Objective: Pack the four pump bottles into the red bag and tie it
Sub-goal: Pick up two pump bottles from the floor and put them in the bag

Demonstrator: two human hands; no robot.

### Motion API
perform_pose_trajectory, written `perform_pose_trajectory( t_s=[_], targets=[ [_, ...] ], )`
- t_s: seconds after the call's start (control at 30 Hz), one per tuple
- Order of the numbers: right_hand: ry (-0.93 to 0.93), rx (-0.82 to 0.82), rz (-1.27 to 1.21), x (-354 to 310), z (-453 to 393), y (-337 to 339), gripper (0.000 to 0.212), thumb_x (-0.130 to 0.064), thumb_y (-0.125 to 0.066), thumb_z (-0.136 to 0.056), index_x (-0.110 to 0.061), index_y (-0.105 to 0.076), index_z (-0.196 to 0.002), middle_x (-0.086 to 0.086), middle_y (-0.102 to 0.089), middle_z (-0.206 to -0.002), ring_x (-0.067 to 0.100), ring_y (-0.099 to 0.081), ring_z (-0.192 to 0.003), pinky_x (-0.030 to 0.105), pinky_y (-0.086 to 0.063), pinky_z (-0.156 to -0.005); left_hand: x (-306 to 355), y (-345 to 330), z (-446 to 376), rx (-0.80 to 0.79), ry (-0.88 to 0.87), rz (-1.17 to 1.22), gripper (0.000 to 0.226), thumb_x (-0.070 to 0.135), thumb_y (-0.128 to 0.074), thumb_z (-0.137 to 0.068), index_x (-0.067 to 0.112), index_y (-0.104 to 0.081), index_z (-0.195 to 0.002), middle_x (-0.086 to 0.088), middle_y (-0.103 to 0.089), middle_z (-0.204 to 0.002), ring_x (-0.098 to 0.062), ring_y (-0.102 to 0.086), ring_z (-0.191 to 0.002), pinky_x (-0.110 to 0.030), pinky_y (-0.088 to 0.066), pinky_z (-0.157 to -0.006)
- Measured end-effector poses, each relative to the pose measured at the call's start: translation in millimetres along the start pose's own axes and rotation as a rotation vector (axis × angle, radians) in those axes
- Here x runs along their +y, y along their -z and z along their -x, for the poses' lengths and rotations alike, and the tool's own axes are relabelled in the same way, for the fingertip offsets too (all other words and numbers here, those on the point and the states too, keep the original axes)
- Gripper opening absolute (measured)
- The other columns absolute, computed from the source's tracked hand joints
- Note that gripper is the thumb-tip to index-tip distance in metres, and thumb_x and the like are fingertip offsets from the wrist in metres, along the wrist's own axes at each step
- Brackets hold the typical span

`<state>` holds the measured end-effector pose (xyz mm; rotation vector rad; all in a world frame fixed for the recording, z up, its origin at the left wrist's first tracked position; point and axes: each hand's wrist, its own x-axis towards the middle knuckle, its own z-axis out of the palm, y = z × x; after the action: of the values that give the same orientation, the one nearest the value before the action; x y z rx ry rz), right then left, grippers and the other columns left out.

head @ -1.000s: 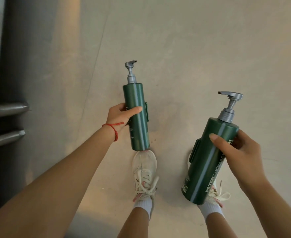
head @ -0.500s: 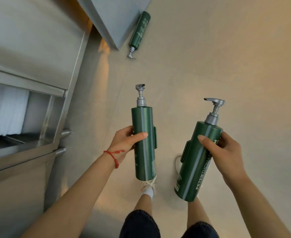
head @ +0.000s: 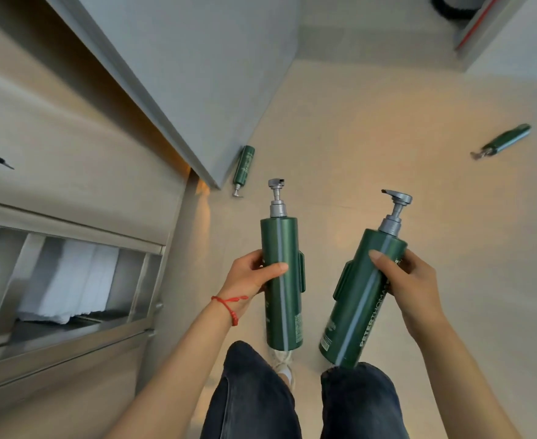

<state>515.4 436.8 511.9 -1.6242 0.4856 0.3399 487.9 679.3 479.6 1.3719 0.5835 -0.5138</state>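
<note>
Two tall green pump bottles with grey pump heads are in my hands: my left hand [head: 250,278] grips one upright bottle [head: 282,280], my right hand [head: 411,285] grips a tilted one [head: 360,296]. Two more green bottles lie on the beige floor [head: 371,137], one [head: 243,169] beside the grey wall corner, the other [head: 503,142] far right.

one view only, a wide-angle camera on the person's head, tipped steeply down at the floor [head: 371,128]. both hands sit close under the lens, knees at the bottom edge, and straight lines bow toward the corners.
</note>
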Motion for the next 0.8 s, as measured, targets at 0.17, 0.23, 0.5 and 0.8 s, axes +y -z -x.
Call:
perform_pose_trajectory(
  t_s=[0.17, 0.23, 0.5, 0.8],
  targets=[
    [0.055, 0.037, -0.013, -31, 30, 52, 0.010, -0.025, -0.072, -0.074, -0.028, -0.067, -0.082, -0.007, -0.071, -0.076, 0.008, -0.068, -0.073, 0.022, -0.054, -0.061, 34, -55, 25, -0.053, -0.031, -0.074, 0.023, 0.015, -0.070, -0.076, 0.025, -0.061, -0.095, -0.008, -0.065, -0.101, -0.025, -0.063, -0.095, -0.035, -0.055, -0.077],
    [0.081, 0.062, -0.013, -40, 39, 80, 0.010, -0.026, -0.073, -0.074, -0.030, -0.067, -0.081, -0.008, -0.070, -0.074, 0.003, -0.066, -0.068, 0.014, -0.050, -0.053, 46, -84, 30, -0.079, -0.043, -0.098, 0.023, 0.016, -0.070, -0.075, 0.024, -0.062, -0.095, -0.007, -0.066, -0.099, -0.026, -0.063, -0.094, -0.035, -0.055, -0.076],
    [0.137, 0.207, -0.024, -66, 63, 221, 0.015, -0.027, -0.072, -0.074, -0.028, -0.063, -0.087, -0.005, -0.068, -0.084, -0.001, -0.064, -0.069, 0.011, -0.049, -0.053, 84, -233, 38, -0.250, -0.115, -0.212, 0.025, 0.015, -0.070, -0.075, 0.022, -0.062, -0.097, -0.009, -0.065, -0.103, -0.026, -0.063, -0.095, -0.038, -0.054, -0.078],
    [0.127, 0.566, -0.163, -51, 108, 349, 0.017, -0.021, -0.072, -0.076, -0.027, -0.063, -0.089, -0.001, -0.067, -0.085, -0.004, -0.063, -0.066, 0.009, -0.047, -0.053, 102, -403, 41, -0.559, -0.139, -0.426, 0.021, 0.010, -0.067, -0.078, 0.023, -0.061, -0.093, -0.012, -0.064, -0.102, -0.027, -0.061, -0.093, -0.042, -0.054, -0.082]
  ],
)
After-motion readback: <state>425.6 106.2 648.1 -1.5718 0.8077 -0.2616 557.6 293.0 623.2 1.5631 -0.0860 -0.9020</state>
